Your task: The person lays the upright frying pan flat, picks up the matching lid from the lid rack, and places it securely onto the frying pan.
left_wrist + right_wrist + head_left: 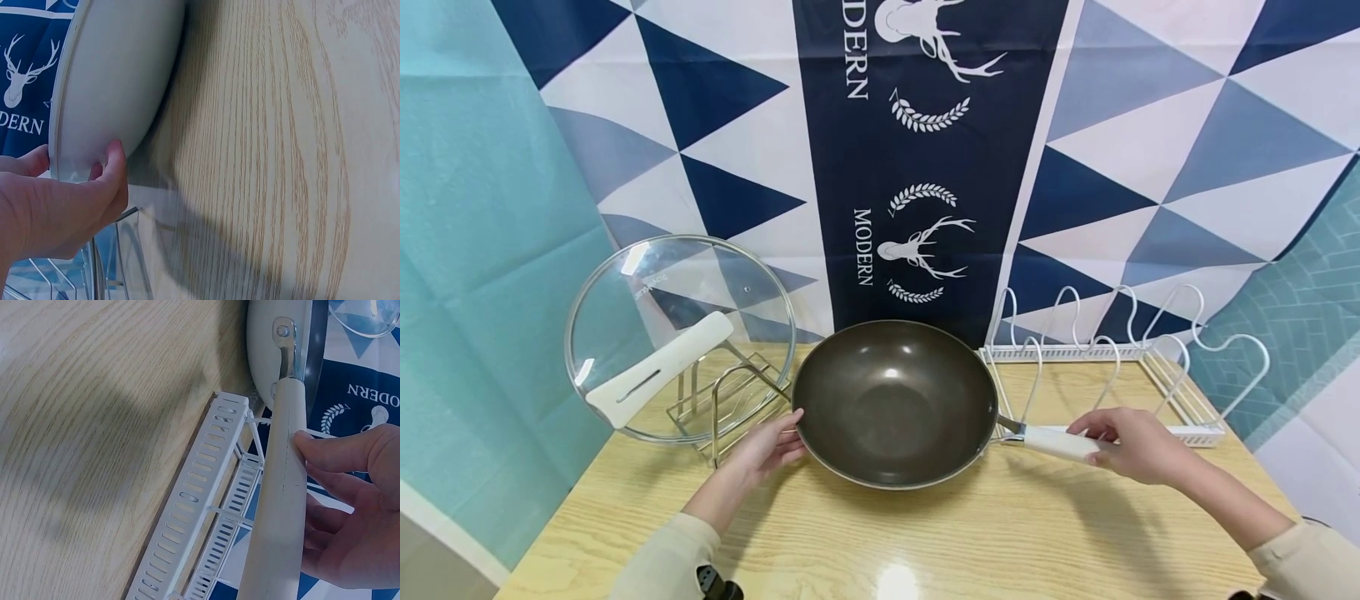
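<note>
A wok (pixel 895 400) with a dark brown inside and a single pale handle (pixel 1060 443) faces up at the middle of the wooden table. Its pale outer wall (pixel 119 75) shows in the left wrist view. My left hand (pixel 767 450) pinches the rim at the left, thumb over the edge and fingers against the outside. At the right, my right hand (pixel 1138 446) holds the handle between thumb and fingers. The right wrist view shows the thumb along the handle (pixel 281 487) and the metal bracket (pixel 285 344) that joins it to the wok.
A glass lid (pixel 681 333) with a white grip stands in a wire rack (pixel 730 392) left of the wok. Behind the handle is a white rack (pixel 1097 354) with wavy wire dividers. A patterned blue-and-white cloth (pixel 925 167) hangs behind the table (pixel 850 533).
</note>
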